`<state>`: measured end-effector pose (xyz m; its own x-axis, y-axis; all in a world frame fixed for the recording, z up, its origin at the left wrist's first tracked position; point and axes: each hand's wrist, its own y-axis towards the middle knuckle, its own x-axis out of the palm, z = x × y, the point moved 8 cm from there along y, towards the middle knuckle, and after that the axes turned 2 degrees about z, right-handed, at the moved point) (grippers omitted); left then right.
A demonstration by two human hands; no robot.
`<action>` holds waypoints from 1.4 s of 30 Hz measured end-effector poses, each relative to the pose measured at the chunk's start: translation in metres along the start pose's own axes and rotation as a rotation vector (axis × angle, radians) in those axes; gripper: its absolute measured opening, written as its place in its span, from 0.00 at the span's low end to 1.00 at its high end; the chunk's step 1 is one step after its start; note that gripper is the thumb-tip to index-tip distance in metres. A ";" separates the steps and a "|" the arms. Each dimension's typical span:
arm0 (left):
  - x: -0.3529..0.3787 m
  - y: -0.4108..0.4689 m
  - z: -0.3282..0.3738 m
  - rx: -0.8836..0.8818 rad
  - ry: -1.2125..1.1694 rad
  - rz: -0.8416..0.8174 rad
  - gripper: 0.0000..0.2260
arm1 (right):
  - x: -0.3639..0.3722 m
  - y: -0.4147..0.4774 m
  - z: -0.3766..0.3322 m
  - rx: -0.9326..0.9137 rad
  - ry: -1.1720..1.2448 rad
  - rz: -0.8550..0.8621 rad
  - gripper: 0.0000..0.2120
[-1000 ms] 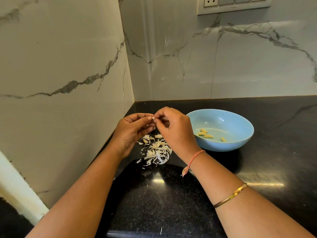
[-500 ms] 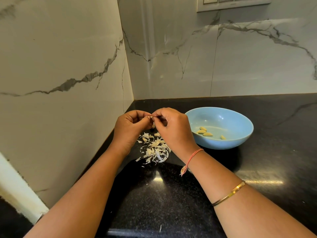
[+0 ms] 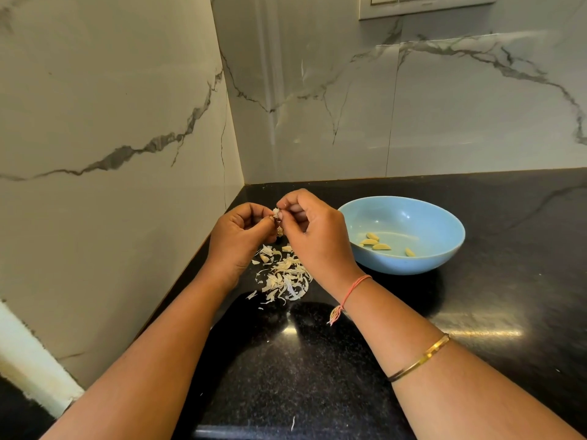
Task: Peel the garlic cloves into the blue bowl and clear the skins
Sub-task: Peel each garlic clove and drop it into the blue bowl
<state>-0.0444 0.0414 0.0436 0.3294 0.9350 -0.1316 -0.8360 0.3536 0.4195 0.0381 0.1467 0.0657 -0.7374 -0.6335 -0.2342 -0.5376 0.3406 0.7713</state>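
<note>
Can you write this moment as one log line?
step: peeling | left hand: pinches clove | right hand: pinches clove | bowl: peeled cloves inside | skins: piled on counter

Black granite counter (image 3: pixel 508 312), marble-look wall (image 3: pixel 95 106), switch plate (image 3: pixel 425 6).

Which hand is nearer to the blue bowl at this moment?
The right hand: it is just beside the rim of the blue bowl. The left hand is farther off, beyond the right one, toward the wall. Both pinch one garlic clove.
</note>
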 end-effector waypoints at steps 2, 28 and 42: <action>0.000 0.000 -0.001 -0.007 0.010 -0.002 0.04 | 0.001 0.000 0.005 0.064 0.064 -0.007 0.05; 0.004 -0.003 -0.003 -0.058 -0.129 0.001 0.04 | -0.003 -0.002 0.006 0.143 -0.035 0.031 0.11; 0.006 -0.001 -0.008 -0.050 0.014 0.011 0.06 | 0.006 -0.002 0.001 0.063 -0.150 -0.078 0.08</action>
<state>-0.0454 0.0465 0.0349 0.3140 0.9391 -0.1396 -0.8607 0.3436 0.3755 0.0341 0.1426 0.0617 -0.7429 -0.5503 -0.3810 -0.6165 0.3408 0.7098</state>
